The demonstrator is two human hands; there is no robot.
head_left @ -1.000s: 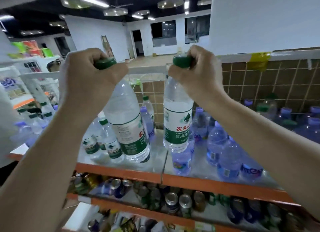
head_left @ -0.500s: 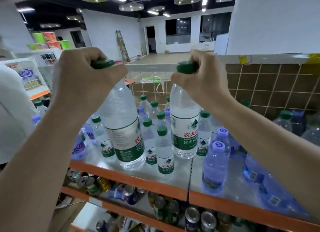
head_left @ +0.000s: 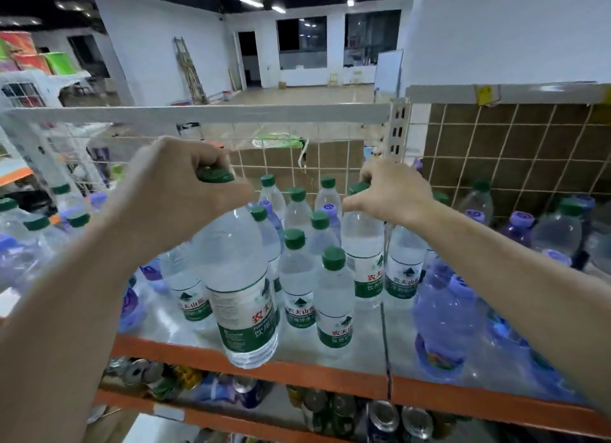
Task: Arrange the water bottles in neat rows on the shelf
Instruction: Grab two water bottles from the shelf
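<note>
Left hand (head_left: pixel 178 191) gripped big bottle (head_left: pixel 241 287) by cap, at shelf (head_left: pixel 330 379) front edge, 7 o'clock. Right hand (head_left: pixel 393 194) gripped second bottle (head_left: pixel 363 254) cap, 1 o'clock.

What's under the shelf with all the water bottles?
Below the shelf sits a lower shelf holding drink cans, seen mostly from their tops. The orange edge and the person's left arm cover part of that row, so how many cans cannot be told.
</note>
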